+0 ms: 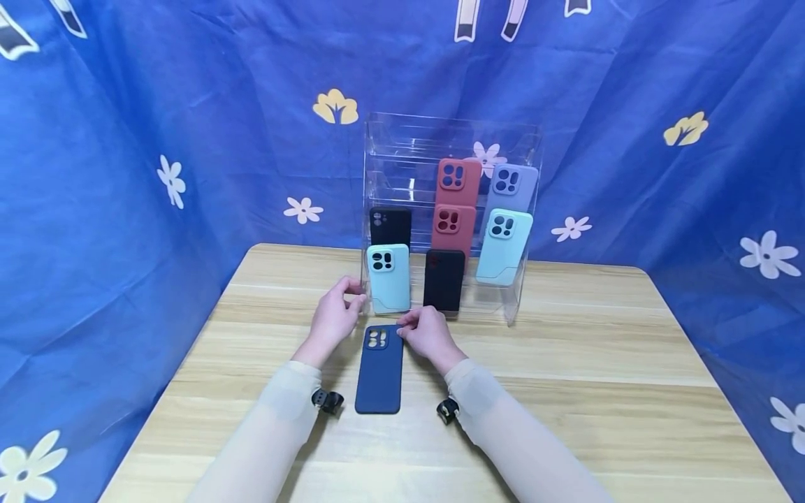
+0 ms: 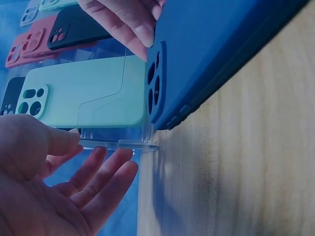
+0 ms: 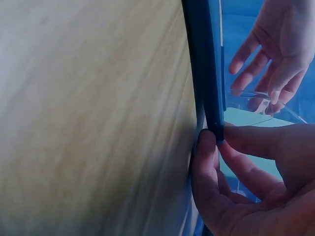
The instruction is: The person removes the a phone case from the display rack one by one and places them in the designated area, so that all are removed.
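Note:
With thumb and fingers my right hand (image 1: 429, 334) pinches the top right corner of a navy phone case (image 1: 379, 377). In the head view this case appears upright, camera cutouts at its upper left; the right wrist view shows its edge (image 3: 212, 73) between thumb and fingers. My left hand (image 1: 335, 318) is at the lower left side of a clear display stand (image 1: 512, 307), thumb and fingertips about its side edge (image 2: 147, 146). Just beside that hand a mint phone case (image 1: 391, 290) stands in the bottom row, a black phone case (image 1: 444, 279) to its right.
Higher on the stand are another black case (image 1: 395, 227), two red cases (image 1: 462, 185), a lavender case (image 1: 523, 181) and a second mint case (image 1: 505, 248). The stand is on a wood-grain table (image 1: 597, 349), before a blue flowered curtain (image 1: 264, 140).

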Demonstrator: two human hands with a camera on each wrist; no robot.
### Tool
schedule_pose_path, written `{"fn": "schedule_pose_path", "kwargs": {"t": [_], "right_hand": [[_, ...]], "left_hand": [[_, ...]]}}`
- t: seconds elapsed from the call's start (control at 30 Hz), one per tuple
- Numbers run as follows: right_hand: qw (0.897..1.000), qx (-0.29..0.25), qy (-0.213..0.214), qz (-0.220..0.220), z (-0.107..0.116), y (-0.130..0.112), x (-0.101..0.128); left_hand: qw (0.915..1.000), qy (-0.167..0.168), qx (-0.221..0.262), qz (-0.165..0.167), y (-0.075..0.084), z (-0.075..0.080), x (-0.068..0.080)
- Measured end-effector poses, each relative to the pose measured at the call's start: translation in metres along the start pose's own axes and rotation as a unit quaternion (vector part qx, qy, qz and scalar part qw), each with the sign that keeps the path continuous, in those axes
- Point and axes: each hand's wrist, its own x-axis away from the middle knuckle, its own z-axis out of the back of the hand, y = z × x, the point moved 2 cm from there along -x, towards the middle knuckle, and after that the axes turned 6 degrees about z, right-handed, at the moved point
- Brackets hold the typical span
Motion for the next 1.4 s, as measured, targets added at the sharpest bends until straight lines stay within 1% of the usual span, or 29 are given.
{"fn": "schedule_pose_path", "kwargs": {"t": [0.33,0.67,0.8,0.9,0.97,1.07,1.13,1.23,1.4], "right_hand": [[0.999,0.053,-0.009,0.011,0.001,-0.002,-0.004],[0.997,0.073,0.000,0.023,0.003,-0.003,-0.004],[0.995,0.091,0.007,0.029,0.004,-0.005,-0.003],[0.994,0.102,0.002,0.024,0.004,-0.005,-0.001],[0.995,0.100,-0.004,0.018,0.005,-0.006,0.001],[0.996,0.088,-0.009,0.019,0.011,-0.007,0.004],[0.996,0.081,-0.002,0.029,0.019,-0.010,0.005],[0.995,0.085,0.015,0.047,0.034,-0.013,0.005],[0.991,0.107,0.054,0.058,0.061,-0.019,0.004]], "left_hand": [[1.0000,-0.002,-0.001,-0.003,0.001,0.002,-0.001],[0.9999,-0.008,-0.009,-0.006,0.000,0.001,-0.004],[0.9999,-0.009,-0.005,-0.006,-0.001,0.001,-0.003],[0.9999,-0.011,-0.001,-0.003,-0.002,0.001,-0.003],[0.9999,-0.014,0.000,0.002,-0.003,0.001,-0.002],[0.9998,-0.017,-0.001,0.009,-0.004,0.002,-0.001],[0.9998,-0.017,0.000,0.010,-0.004,0.002,-0.001],[0.9999,-0.014,0.003,0.005,-0.003,0.002,-0.001],[0.9999,-0.015,0.006,-0.001,-0.003,0.000,-0.002]]}}
